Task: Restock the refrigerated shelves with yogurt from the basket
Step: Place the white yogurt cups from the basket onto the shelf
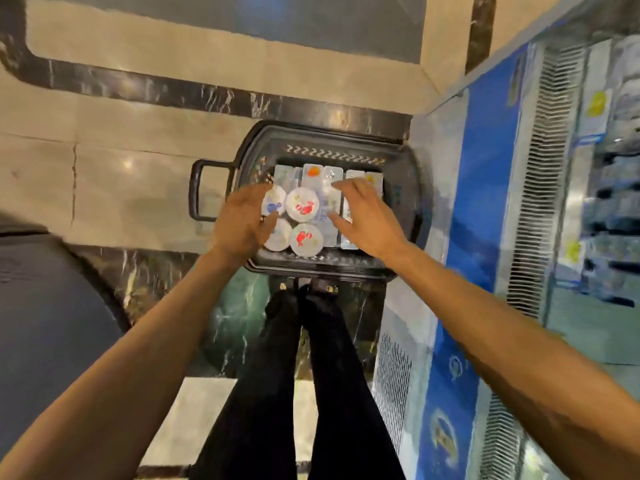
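A dark grey rounded surface [52, 306] lies at lower left. The black basket [403, 181] sits on the marble floor [138, 98] in the centre of the frame, its handle [195, 188] pointing left. The left hand [242, 220] hovers over the round yogurt cups [303, 204] in the basket's left half, fingers loose, gripping nothing. The right hand [367, 216] spreads its fingers above the flat packs [313, 178] in the right half, also holding nothing. Whether either hand touches the yogurt cannot be told. The fridge [485, 202] fills the right edge.
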